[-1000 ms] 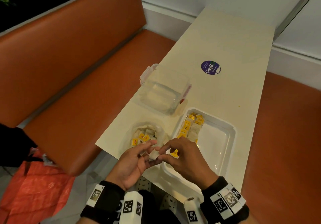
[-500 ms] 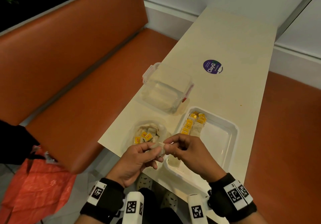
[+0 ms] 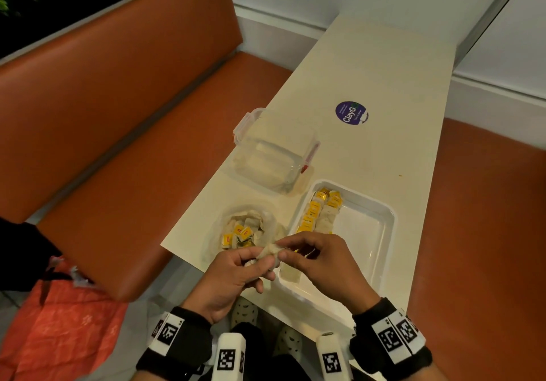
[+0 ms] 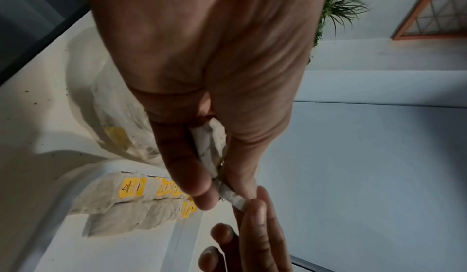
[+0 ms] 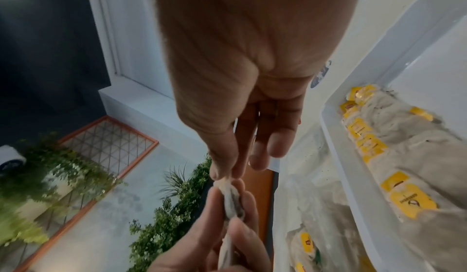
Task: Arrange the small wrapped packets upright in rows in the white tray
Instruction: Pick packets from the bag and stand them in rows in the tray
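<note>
Both hands hold one small pale wrapped packet between them, just above the table's near edge. My left hand grips its body between thumb and fingers. My right hand pinches its end with thumb and forefinger. The white tray lies right of the hands, with two rows of yellow-tagged packets standing along its left side. A clear bag of loose packets lies left of the tray.
An empty clear lidded container stands beyond the bag. A purple round sticker is on the cream table. Orange bench seats flank the table, and an orange bag lies on the floor at left.
The hands with the packet rose slightly and shifted away from me toward the bag and tray. The right hand's pinch has moved to the packet's end.
</note>
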Motion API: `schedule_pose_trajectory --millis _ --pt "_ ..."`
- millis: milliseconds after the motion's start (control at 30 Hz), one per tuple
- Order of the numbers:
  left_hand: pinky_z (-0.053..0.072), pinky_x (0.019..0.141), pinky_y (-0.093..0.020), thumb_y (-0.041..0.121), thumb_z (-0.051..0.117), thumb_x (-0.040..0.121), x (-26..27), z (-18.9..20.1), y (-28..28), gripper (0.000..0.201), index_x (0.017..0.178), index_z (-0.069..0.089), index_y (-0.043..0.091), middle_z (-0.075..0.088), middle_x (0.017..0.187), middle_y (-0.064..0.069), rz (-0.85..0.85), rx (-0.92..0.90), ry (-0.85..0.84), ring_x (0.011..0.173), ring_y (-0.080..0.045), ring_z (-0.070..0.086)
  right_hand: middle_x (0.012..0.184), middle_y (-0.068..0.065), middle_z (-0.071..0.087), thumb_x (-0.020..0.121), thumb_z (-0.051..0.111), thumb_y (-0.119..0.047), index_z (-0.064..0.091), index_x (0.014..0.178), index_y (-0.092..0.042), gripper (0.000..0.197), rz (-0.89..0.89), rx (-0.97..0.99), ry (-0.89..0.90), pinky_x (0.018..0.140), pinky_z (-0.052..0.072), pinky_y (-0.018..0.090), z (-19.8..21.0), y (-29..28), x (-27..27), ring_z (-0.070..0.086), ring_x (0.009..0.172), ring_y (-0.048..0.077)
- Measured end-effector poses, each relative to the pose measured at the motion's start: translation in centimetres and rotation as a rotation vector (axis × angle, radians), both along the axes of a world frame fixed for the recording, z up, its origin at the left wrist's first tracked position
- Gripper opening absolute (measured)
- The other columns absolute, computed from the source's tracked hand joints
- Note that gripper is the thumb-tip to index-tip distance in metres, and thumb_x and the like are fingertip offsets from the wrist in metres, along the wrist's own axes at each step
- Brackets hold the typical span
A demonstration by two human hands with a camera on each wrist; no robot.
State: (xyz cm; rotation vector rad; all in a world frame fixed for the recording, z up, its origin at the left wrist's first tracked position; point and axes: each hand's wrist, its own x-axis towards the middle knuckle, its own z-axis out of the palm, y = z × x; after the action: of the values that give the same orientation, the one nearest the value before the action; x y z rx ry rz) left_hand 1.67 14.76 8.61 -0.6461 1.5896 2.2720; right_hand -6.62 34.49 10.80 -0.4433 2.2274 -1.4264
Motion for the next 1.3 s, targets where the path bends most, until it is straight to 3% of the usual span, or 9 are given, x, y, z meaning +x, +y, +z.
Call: schedule_pose_trajectory --millis 233,367,533,633,733,900,1100,1300 --pt "0.053 0.063 -0.03 0.025 0.076 0.091 -0.1 -0.4 0.7 0.023 0.103 0.081 0.006 0.076 0.094 -0.017 -0.014 -0.037 -0.001 0.084 -0.021 0.071 0.086 -0.011 0.076 0.095 0.074 -0.028 0.079 0.097 -0.027 0.005 -0.026 -0.043 -0.09 0.071 0.052 0.019 -1.1 0.5 0.1 0.067 0.076 0.006" --pt "0.051 0.059 -0.028 0.02 0.076 0.093 -0.4 -1.0 1.4 0.02 0.108 0.08 0.008 0.078 0.101 -0.017 0.033 -0.054 -0.04 0.086 -0.025 0.072 0.086 -0.001 0.076 0.101 0.067 -0.026 0.075 0.099 -0.018 0.011 -0.103 -0.14 -0.296 0.07 0.057 0.028 -2.0 0.5 0.3 0.069 0.077 0.012" --pt "0.043 0.054 -0.026 0.017 0.077 0.094 -0.5 -2.2 1.9 0.011 0.1 0.083 0.01 0.079 0.094 -0.01 0.011 -0.117 -0.061 0.078 -0.018 0.067 0.092 0.008 0.077 0.088 0.082 -0.028 0.076 0.107 -0.023 0.02 -0.074 -0.15 -0.342 0.072 0.055 0.023 -3.5 1.6 0.7 0.065 0.074 0.01" --pt "0.041 0.055 -0.026 0.018 0.077 0.094 -0.5 -2.6 2.1 0.013 0.104 0.084 0.013 0.08 0.096 -0.009 -0.023 -0.129 -0.074 0.076 -0.015 0.065 0.088 0.005 0.078 0.09 0.08 -0.018 0.08 0.096 -0.018 0.007 -0.109 -0.143 -0.301 0.073 0.055 0.024 -4.7 2.3 0.7 0.065 0.075 0.01" --pt "0.041 0.056 -0.026 0.025 0.078 0.093 -0.6 -3.0 2.0 0.019 0.104 0.083 0.01 0.079 0.105 -0.014 0.052 -0.135 -0.144 0.077 -0.017 0.067 0.091 0.0 0.079 0.09 0.079 -0.015 0.08 0.094 -0.017 0.005 -0.164 -0.078 -0.275 0.082 0.057 0.028 -6.5 3.8 0.0 0.072 0.085 0.011" --pt "0.04 0.052 -0.024 0.021 0.075 0.095 -0.8 -3.8 0.8 0.023 0.108 0.081 0.003 0.078 0.108 -0.02 0.163 -0.089 -0.207 0.073 -0.017 0.064 0.086 -0.013 0.079 0.09 0.079 -0.021 0.077 0.09 -0.028 0.007 -0.097 0.2 -0.192 0.085 0.057 0.029 -9.9 6.7 -1.1 0.073 0.085 0.004" --pt "0.041 0.051 -0.024 0.021 0.075 0.095 -1.0 -4.4 -0.3 0.024 0.11 0.079 0.003 0.079 0.106 -0.019 0.205 -0.101 -0.23 0.075 -0.019 0.062 0.081 -0.013 0.078 0.087 0.081 -0.022 0.078 0.089 -0.027 0.006 -0.068 0.293 -0.184 0.073 0.047 0.008 -12.1 6.8 -1.1 0.069 0.077 -0.006" --pt "0.041 0.053 -0.025 0.023 0.076 0.094 -1.1 -4.4 -0.6 0.023 0.109 0.08 0.005 0.079 0.104 -0.017 0.2 -0.107 -0.226 0.078 -0.021 0.062 0.081 -0.014 0.076 0.086 0.082 -0.026 0.079 0.085 -0.032 0.007 -0.175 0.292 -0.192 0.07 0.047 0.01 -13.4 5.8 -1.3 0.068 0.078 -0.001"
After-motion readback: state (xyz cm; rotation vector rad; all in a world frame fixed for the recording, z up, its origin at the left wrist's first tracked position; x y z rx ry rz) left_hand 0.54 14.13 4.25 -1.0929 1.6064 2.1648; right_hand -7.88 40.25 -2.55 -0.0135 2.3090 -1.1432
